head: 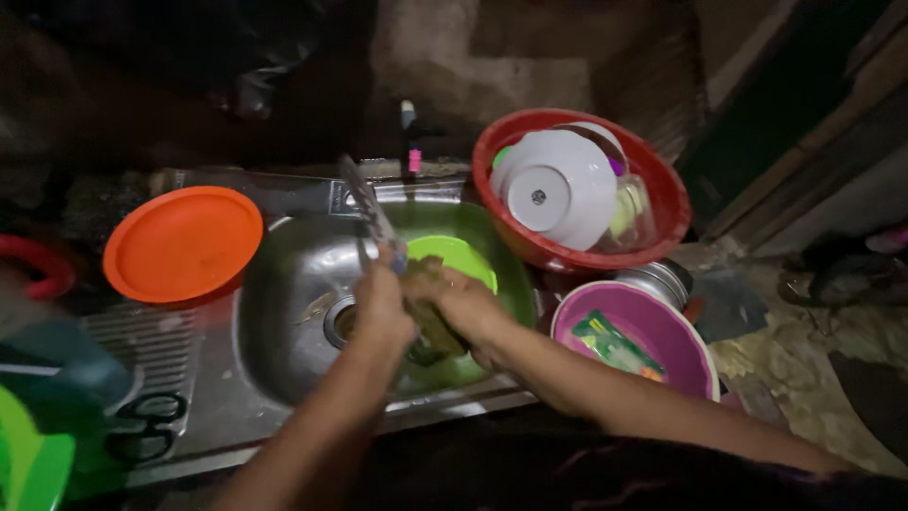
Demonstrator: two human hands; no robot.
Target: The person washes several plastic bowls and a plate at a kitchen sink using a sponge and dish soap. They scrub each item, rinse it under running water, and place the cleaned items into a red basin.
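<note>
While the left hand [383, 308] grips a knife [371, 213], the right hand [463, 308] clutches a sponge [430, 317].

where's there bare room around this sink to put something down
Free: the ridged drainboard between the orange plate and the scissors, and the sink floor left of the drain. Crowded: the red basin stacked with bowls, the pink bowl, and the sink's right side, where both hands work over a green bowl.

Dim, frontally lit, blurred dark edges
</note>
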